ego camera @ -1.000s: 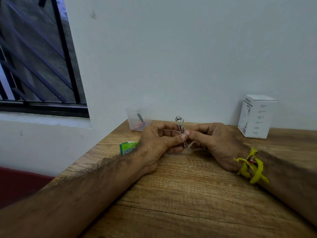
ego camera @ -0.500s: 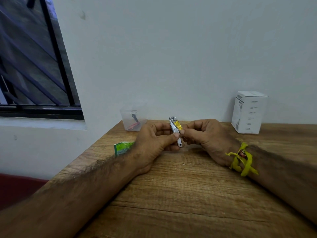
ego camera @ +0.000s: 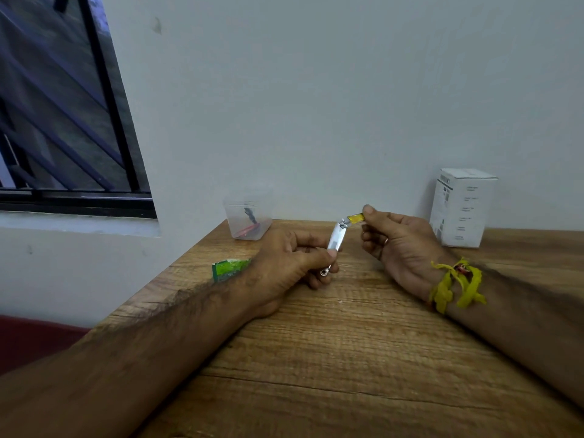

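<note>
clipper (ego camera: 335, 240) gripped, clear tub (ego camera: 248, 216) behind, white box (ego camera: 463, 208) right, green packet (ego camera: 229, 268) left

Left hand (ego camera: 286, 263) grips a nail clipper (ego camera: 335, 240) over the wooden table (ego camera: 347, 358); right hand (ego camera: 398, 245) pinches its yellow lever (ego camera: 355, 219).

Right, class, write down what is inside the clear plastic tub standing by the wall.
Inside the clear plastic tub a small dark piece leans above a red piece on the bottom. The cloudy wall blurs both, so what they are, and anything under them, cannot be seen.
</note>
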Action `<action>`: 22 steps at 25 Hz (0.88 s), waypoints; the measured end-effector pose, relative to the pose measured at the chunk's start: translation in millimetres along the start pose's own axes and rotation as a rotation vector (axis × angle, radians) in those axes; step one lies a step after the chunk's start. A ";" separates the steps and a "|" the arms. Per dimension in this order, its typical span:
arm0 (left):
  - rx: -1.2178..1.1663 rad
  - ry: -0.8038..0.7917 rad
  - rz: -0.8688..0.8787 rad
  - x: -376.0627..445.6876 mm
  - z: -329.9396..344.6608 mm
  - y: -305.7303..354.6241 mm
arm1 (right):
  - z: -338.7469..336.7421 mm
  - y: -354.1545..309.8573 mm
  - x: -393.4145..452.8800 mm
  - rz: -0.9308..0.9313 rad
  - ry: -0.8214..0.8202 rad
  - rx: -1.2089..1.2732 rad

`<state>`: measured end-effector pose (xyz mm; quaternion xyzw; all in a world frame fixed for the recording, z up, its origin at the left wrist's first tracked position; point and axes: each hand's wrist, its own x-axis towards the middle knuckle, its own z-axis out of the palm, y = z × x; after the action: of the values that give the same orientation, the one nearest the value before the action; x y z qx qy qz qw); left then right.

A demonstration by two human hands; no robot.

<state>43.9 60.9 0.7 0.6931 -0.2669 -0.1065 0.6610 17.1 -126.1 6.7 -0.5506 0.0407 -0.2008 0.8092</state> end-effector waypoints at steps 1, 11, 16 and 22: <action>0.036 -0.026 -0.001 -0.2 -0.3 0.1 | -0.3 -0.2 0.4 -0.008 0.007 0.005; -0.019 -0.004 0.009 -2.6 2.5 -0.6 | 1.7 0.4 -10.6 -0.056 -0.084 -0.224; 0.038 -0.019 0.041 -2.7 1.0 0.9 | 7.3 -2.6 -22.4 -0.187 -0.249 -0.474; 0.165 0.021 0.096 -5.3 4.7 0.9 | 10.8 5.1 -20.7 -0.265 -0.211 -0.424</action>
<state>36.9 59.5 0.0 0.7326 -0.3010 -0.0451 0.6088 2.7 -107.4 3.1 -0.7263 -0.0748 -0.2334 0.6422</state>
